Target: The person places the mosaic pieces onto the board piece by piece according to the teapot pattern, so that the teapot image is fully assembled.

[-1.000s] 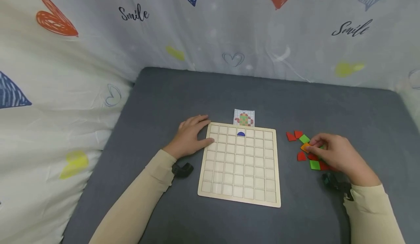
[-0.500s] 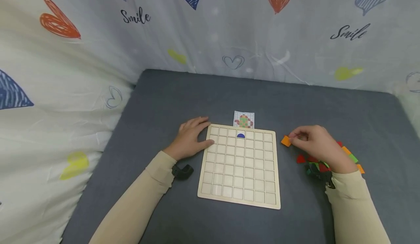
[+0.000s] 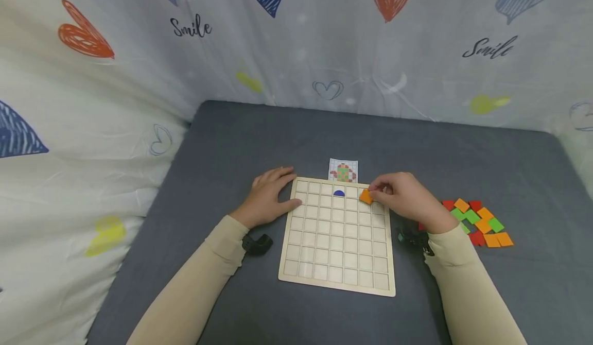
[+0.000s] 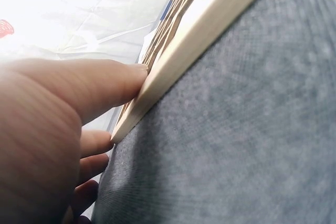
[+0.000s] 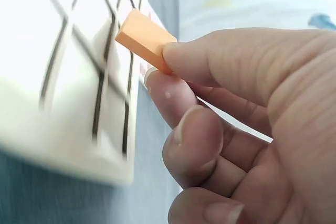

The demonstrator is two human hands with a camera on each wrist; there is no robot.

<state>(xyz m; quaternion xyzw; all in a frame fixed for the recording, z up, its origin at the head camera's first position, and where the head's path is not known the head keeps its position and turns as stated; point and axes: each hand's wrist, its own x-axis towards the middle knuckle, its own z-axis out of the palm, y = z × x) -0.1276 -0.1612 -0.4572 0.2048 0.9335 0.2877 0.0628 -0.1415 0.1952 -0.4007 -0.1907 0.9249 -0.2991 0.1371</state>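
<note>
A wooden grid board (image 3: 337, 244) lies on the grey table, with a blue half-round piece (image 3: 339, 193) in its top row. My right hand (image 3: 410, 201) pinches an orange square tile (image 3: 366, 196) between thumb and index finger over the board's upper right part. In the right wrist view the tile (image 5: 144, 38) is tilted above the cells. My left hand (image 3: 265, 198) rests at the board's upper left, fingers relaxed; in the left wrist view its thumb (image 4: 105, 85) touches the board's edge (image 4: 173, 61).
A small printed card (image 3: 343, 170) with a coloured pattern lies against the board's far edge. Loose red, green and orange tiles (image 3: 483, 226) are spread right of the board, partly behind the right forearm. A white patterned cloth (image 3: 296, 41) hangs behind the table.
My right hand has moved left from the loose tiles to above the board, carrying the orange tile. My left hand has stayed at the board's edge.
</note>
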